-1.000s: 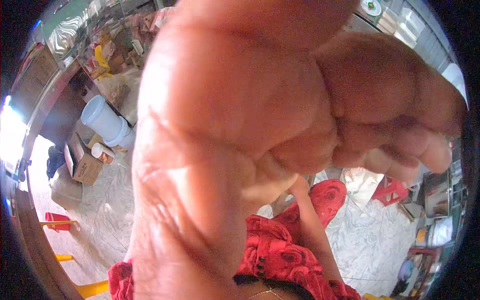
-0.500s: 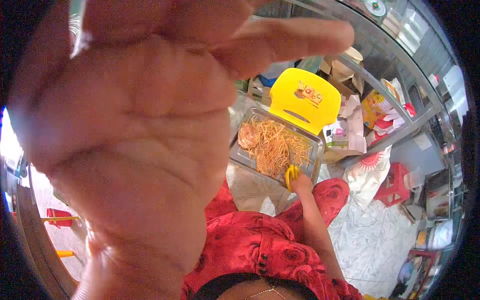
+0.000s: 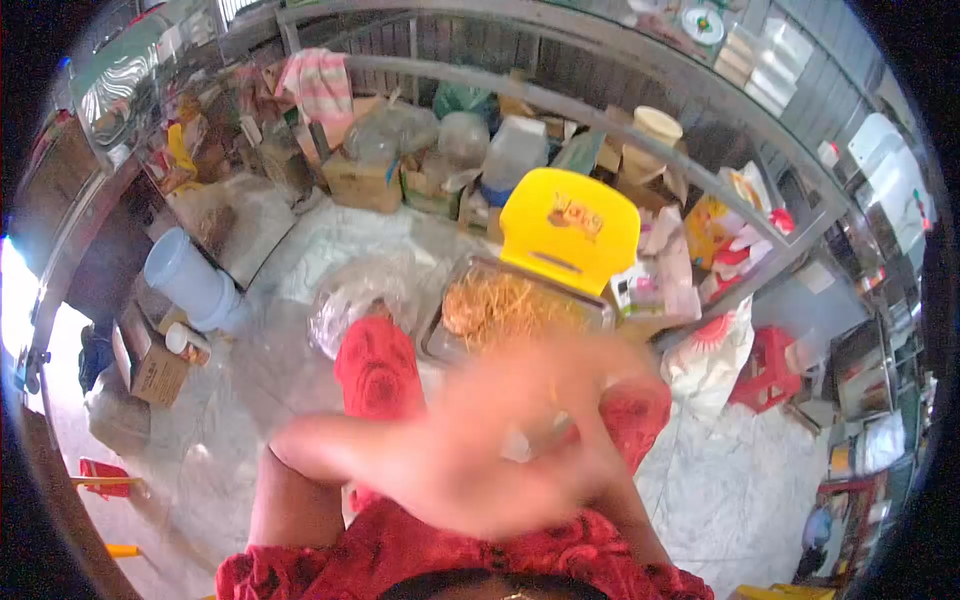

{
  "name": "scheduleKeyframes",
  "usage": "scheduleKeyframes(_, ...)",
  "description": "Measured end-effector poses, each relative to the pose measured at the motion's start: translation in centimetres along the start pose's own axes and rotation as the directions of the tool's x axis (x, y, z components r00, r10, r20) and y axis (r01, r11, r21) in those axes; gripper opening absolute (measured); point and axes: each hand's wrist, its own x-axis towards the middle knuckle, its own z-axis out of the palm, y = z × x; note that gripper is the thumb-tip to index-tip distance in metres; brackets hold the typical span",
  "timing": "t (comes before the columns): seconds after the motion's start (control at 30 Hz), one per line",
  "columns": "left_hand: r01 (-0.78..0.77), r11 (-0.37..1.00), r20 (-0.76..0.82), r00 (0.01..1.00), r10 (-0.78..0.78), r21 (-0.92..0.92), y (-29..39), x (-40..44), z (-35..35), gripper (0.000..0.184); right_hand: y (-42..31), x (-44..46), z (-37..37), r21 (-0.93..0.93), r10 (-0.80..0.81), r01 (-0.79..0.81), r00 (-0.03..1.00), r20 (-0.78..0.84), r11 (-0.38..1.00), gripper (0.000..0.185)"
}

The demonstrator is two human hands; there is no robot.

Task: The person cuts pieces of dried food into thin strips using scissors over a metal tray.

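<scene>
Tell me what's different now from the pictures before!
The left hand, which filled much of the view close to the camera, has moved away and lower and is blurry now. I can't tell whether the yellow-handled tool was let go. The tray of golden strands and the yellow board behind it stayed put.

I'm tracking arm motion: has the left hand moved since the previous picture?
Yes. From left of the tray, the left hand has swung down and right; blurred, it now partly covers the tray's near edge.
</scene>
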Motion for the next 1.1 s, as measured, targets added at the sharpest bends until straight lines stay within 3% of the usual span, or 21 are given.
scheduleKeyframes(0.03,-0.137,0.906,0.114,0.988,0.099,0.400,1.9,0.0,2.8,0.030,-0.2,-0.1,0.0,-0.009,0.000,0.000,1.000,0.023,1.000,0.040)
scheduleKeyframes(0.07,-0.294,0.872,0.316,0.933,0.173,0.391,2.5,-0.1,4.5,0.027,-0.5,-0.1,0.2,-0.027,-0.012,0.014,0.998,0.057,1.000,0.041)
scheduleKeyframes(0.1,-0.531,0.545,0.556,0.820,0.138,0.649,0.1,-1.9,14.6,0.019,-0.5,0.2,0.5,-0.040,-0.050,0.052,0.998,0.050,0.998,0.041)
scheduleKeyframes(0.2,-0.418,0.515,0.449,0.891,0.070,0.748,-1.5,-2.6,12.8,0.019,-0.2,0.9,1.3,-0.034,-0.054,0.055,0.998,0.036,0.998,0.042)
scheduleKeyframes(0.27,-0.366,0.540,0.396,0.916,0.065,0.758,-0.8,-3.0,13.7,0.019,0.4,0.6,1.4,0.105,-0.048,0.050,0.999,-0.023,0.993,0.035)
scheduleKeyframes(0.37,-0.353,0.577,0.363,0.926,0.103,0.736,-0.8,-3.9,14.2,0.018,-0.9,-0.9,-1.5,0.153,0.000,0.006,0.999,-0.042,0.988,0.031)
scheduleKeyframes(0.53,-0.339,0.649,0.336,0.932,0.134,0.681,-2.4,-5.4,13.1,0.018,1.5,0.3,-0.5,0.251,0.057,-0.026,0.992,-0.114,0.968,0.032)
scheduleKeyframes(0.67,-0.237,0.677,0.282,0.958,0.046,0.697,-3.8,-6.9,10.2,0.018,0.6,-0.7,-2.2,0.381,0.050,0.005,0.990,-0.134,0.924,0.034)
scheduleKeyframes(0.73,-0.179,0.697,0.256,0.967,-0.008,0.694,-4.4,-7.4,9.1,0.018,0.7,-0.5,-2.4,0.451,0.066,-0.019,0.994,-0.090,0.892,0.044)
scheduleKeyframes(0.77,-0.134,0.690,0.242,0.968,-0.061,0.712,-4.4,-8.1,8.0,0.018,1.9,0.5,-0.2,0.640,-0.018,0.102,0.990,-0.137,0.761,0.052)
scheduleKeyframes(0.87,0.021,0.628,0.155,0.962,-0.224,0.778,-4.5,-9.8,5.2,0.018,1.6,0.5,-1.0,0.583,0.034,0.012,0.997,-0.069,0.813,0.065)
scheduleKeyframes(0.93,0.117,0.529,0.080,0.939,-0.334,0.840,-3.9,-10.9,2.5,0.018,2.2,1.5,1.3,0.714,-0.039,0.116,0.992,-0.123,0.691,0.061)
scheduleKeyframes(0.97,0.163,0.475,0.033,0.925,-0.377,0.865,-3.6,-11.1,1.5,0.018,1.3,0.9,0.2,0.768,-0.093,0.204,0.978,-0.186,0.607,0.049)
scheduleKeyframes(1.0,0.211,0.422,-0.021,0.911,-0.413,0.882,-3.2,-11.4,0.8,0.018,0.7,-0.4,-1.5,0.876,-0.092,0.162,0.987,-0.134,0.455,0.038)
scheduleKeyframes(1.03,0.255,0.368,-0.076,0.897,-0.436,0.894,-2.9,-11.6,0.3,0.018,0.6,-0.5,-1.8,0.881,-0.113,0.153,0.987,-0.115,0.448,0.035)
scheduleKeyframes(1.07,0.299,0.315,-0.135,0.881,-0.453,0.901,-2.1,-11.2,-0.1,0.019,-0.1,-1.3,-3.0,0.943,-0.168,0.196,0.974,-0.154,0.269,0.033)
scheduleKeyframes(1.1,0.248,0.758,-0.284,0.955,-0.086,0.604,-8.4,-9.6,1.8,0.018,-0.6,-2.1,-3.7,0.973,-0.212,0.216,0.958,-0.195,0.083,0.033)
